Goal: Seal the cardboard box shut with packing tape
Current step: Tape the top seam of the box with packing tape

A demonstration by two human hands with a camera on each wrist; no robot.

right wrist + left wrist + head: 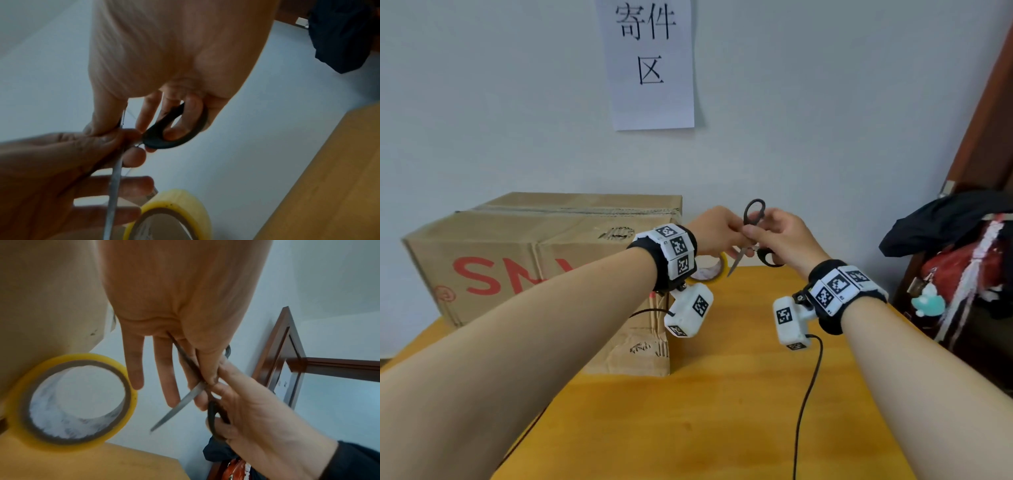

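A brown cardboard box (524, 260) with red letters stands on the yellow table (722, 394) at the left, its top flaps down. A yellow-edged tape roll (722, 263) stands on edge on the table beside the box, seen close in the left wrist view (88, 443). Both hands hold black-handled scissors (737, 263) in the air above the roll. My left hand (722, 229) pinches them near the pivot, its other fingers straight (170, 386). My right hand (780, 236) has fingers through the lower handle loop (156, 129). The blades point down toward the roll.
A paper sign (650, 61) hangs on the wall behind. Dark cloth and a red bag (955, 246) are piled at the right by a brown door frame (989, 120). A black cable (808, 394) runs across the table toward me.
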